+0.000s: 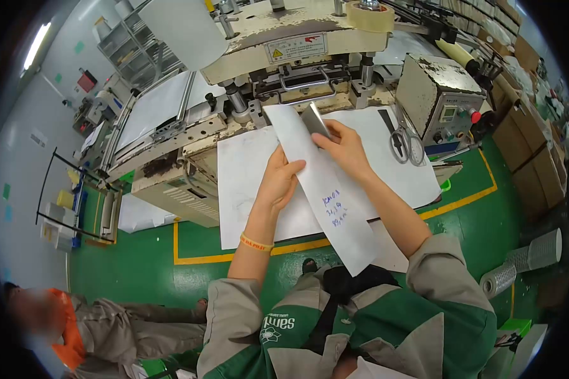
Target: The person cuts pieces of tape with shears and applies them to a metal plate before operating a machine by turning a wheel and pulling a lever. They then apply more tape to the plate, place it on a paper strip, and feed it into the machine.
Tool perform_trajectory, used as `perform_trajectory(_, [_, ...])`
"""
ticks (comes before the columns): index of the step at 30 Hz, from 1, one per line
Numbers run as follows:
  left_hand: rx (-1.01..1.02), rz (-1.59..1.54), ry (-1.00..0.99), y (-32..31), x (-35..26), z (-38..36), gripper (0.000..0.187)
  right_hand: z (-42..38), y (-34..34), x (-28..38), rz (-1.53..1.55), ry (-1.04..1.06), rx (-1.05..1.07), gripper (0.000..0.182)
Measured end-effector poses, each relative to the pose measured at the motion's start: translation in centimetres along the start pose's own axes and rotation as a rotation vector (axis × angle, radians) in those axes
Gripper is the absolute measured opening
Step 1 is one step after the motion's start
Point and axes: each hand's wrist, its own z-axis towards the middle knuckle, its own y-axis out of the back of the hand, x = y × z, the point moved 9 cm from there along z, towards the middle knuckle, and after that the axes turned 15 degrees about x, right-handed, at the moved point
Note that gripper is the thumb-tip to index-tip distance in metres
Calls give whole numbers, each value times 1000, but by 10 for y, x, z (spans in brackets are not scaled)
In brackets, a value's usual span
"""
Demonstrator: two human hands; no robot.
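A long white paper strip point(322, 183) with blue handwriting near its lower end is held up at a slant in front of my body. My left hand point(281, 175) grips its left edge, thumb on the front face and fingers behind. On the other side, my right hand point(344, 150) pinches a silvery-grey flat piece point(316, 121) close against the strip's right edge, the piece's lower end hidden by the fingers. Below both hands lies a large white sheet point(253, 151) covering the machine's front table. Grey-handled scissors point(408, 144) rest on it, to the right of my right hand.
Ahead stands a worn cream press machine point(297, 47) with metal handles and posts, a tape roll point(370, 16) on top. A control box point(446, 104) with a red button sits right. Wire rolls point(518, 262) and cardboard boxes point(518, 132) are farther right. Another person point(126, 328) is at lower left.
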Motion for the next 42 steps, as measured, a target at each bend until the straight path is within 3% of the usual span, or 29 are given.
perform_trajectory(3, [-156, -57, -47, 14, 11, -22, 54, -13, 25, -35, 303, -150, -123, 30])
perform_trajectory(6, [-296, -66, -93, 38, 27, -42, 56, -25, 50, -45, 574, -102, -257, 27])
perform_trajectory(12, [-440, 40, -183, 54, 43, -56, 64, -42, 9, -26, 184, -316, 30, 36])
perform_trajectory(14, [-644, 46, -193, 58, 38, -68, 65, -39, -21, -18, 166, -302, 114, 36])
perform_trajectory(19, [-791, 431, -291, 63, 11, -95, 53, -33, -46, -46, 168, -330, 123, 35])
perform_trajectory(23, [-704, 583, -248, 57, 8, -99, 46, -31, -45, -57, 17, -309, 111, 32])
perform_trajectory(26, [-572, 1031, -39, 40, 6, -95, 49, -28, -45, -35, -179, -275, 122, 31])
perform_trajectory(30, [-521, 1249, -53, 19, 10, -86, 64, -22, -51, -27, -354, -252, 244, 28])
perform_trajectory(34, [-468, 1432, 74, 16, 20, -78, 76, -13, -62, -14, -994, -19, 237, 26])
perform_trajectory(36, [-423, 1380, 113, 19, 24, -74, 80, -15, -61, -14, -1152, -228, 253, 30])
perform_trajectory(38, [-407, 1367, 139, 20, 25, -73, 80, -17, -57, -4, -1253, -280, 295, 29])
perform_trajectory(41, [-390, 1366, 132, 20, 25, -72, 80, -37, 3, 26, -1092, -157, 40, 30])
perform_trajectory(42, [-401, 1355, 130, 22, 26, -73, 80, -45, 35, 37, -1100, -216, -70, 31])
